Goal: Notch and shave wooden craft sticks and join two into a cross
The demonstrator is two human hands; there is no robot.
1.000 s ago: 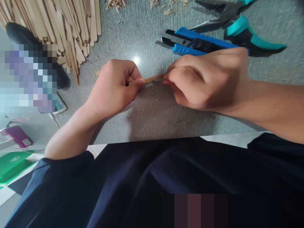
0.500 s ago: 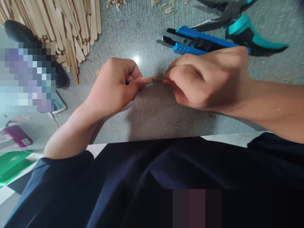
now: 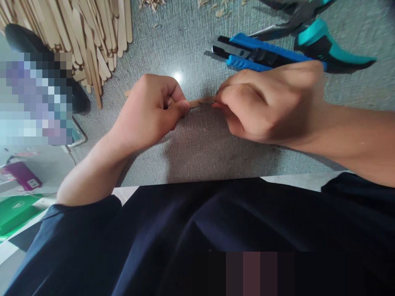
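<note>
Between my two hands runs a narrow wooden craft stick (image 3: 197, 101), held low over the grey tabletop. My left hand (image 3: 151, 111) is closed, pinching the stick between thumb and fingertips. A pale stick end (image 3: 127, 93) pokes out behind its knuckles. My right hand (image 3: 259, 105) is curled with its fingertips pressed together at the stick's other end. Along the stick's lower edge near those fingertips lies a thin dark line; whether it is a blade or a split in the wood I cannot tell. The right palm's contents are hidden.
A blue utility knife (image 3: 259, 53) lies just beyond my right hand, beside teal-handled pliers (image 3: 311, 35). Many loose craft sticks (image 3: 89, 33) are heaped at upper left, near a black object (image 3: 80, 96) and a phone (image 3: 78, 133). Wood shavings (image 3: 151, 5) are scattered at the top.
Hardly anything differs. Both hands keep their pinch on the stick in nearly the same place, and the view has shifted very slightly.
</note>
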